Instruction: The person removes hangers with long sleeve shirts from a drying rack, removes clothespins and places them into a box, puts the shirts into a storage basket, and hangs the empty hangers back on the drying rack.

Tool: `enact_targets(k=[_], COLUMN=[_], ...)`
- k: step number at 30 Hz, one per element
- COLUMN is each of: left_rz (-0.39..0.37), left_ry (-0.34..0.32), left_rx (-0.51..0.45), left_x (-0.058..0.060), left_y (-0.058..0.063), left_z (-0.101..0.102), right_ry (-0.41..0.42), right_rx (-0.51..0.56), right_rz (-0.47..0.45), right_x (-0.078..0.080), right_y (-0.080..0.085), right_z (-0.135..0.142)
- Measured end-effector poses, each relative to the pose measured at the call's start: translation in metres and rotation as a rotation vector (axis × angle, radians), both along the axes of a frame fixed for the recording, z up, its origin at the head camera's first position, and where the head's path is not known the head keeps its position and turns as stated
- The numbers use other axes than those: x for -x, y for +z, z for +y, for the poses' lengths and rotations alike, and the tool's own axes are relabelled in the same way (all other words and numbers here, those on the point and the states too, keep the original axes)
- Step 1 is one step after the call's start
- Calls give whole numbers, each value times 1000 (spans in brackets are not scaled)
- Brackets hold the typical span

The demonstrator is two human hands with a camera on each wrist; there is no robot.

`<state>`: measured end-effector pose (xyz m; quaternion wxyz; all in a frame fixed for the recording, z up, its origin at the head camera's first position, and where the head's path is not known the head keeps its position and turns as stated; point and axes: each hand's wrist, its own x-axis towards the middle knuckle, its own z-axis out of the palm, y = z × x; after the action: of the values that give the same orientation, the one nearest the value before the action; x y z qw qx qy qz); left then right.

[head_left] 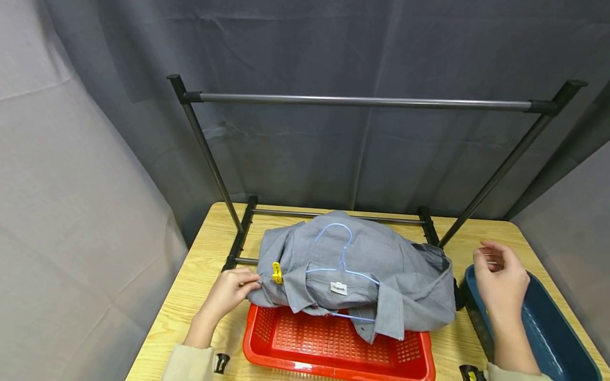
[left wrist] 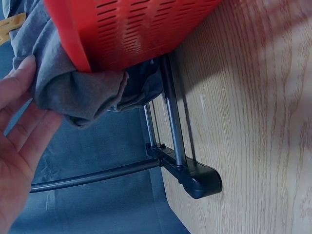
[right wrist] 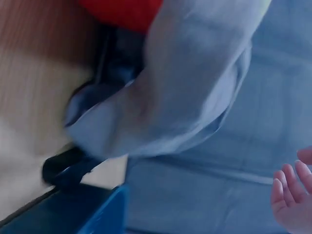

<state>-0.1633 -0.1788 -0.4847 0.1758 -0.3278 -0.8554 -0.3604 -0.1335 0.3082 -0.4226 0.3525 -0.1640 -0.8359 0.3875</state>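
A grey collared shirt (head_left: pixel 329 248) lies bunched over the back of a red perforated basket (head_left: pixel 305 365). A light-blue hanger (head_left: pixel 344 254) sits in its collar, hook pointing away from me. My left hand (head_left: pixel 230 292) pinches the shirt's left edge; in the left wrist view, the thumb lies against the grey cloth (left wrist: pixel 73 92) with fingers behind it. A yellow clip (head_left: pixel 277 272) grips the shirt beside that hand. My right hand (head_left: pixel 502 283) hovers over the blue basin (head_left: pixel 553 323), fingers loosely bent, with nothing visible in them.
A rack with a dark metal top bar (head_left: pixel 362 100) stands behind the shirt, its black feet (head_left: pixel 240 233) on the wooden table (head_left: pixel 190 280). Grey curtains (head_left: pixel 295 153) hang at the back and sides. Motion blurs the right wrist view.
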Motion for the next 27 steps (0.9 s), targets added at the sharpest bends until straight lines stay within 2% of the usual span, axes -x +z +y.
enact_targets(k=[6, 12, 16, 21, 27], left_rz=[2, 7, 10, 11, 1], left_ry=[7, 9, 11, 13, 12], left_rx=[0, 3, 4, -4, 1], left_x=[0, -1, -1, -1, -1], left_y=[0, 0, -1, -1, -1], left_z=[0, 0, 0, -1, -1], right_ry=[240, 417, 526, 597, 661], right_rx=[-149, -252, -307, -348, -345], right_rz=[88, 90, 131, 173, 207], right_x=[2, -1, -2, -1, -3], right_y=[13, 23, 28, 33, 40], right_z=[-34, -69, -89, -113, -136])
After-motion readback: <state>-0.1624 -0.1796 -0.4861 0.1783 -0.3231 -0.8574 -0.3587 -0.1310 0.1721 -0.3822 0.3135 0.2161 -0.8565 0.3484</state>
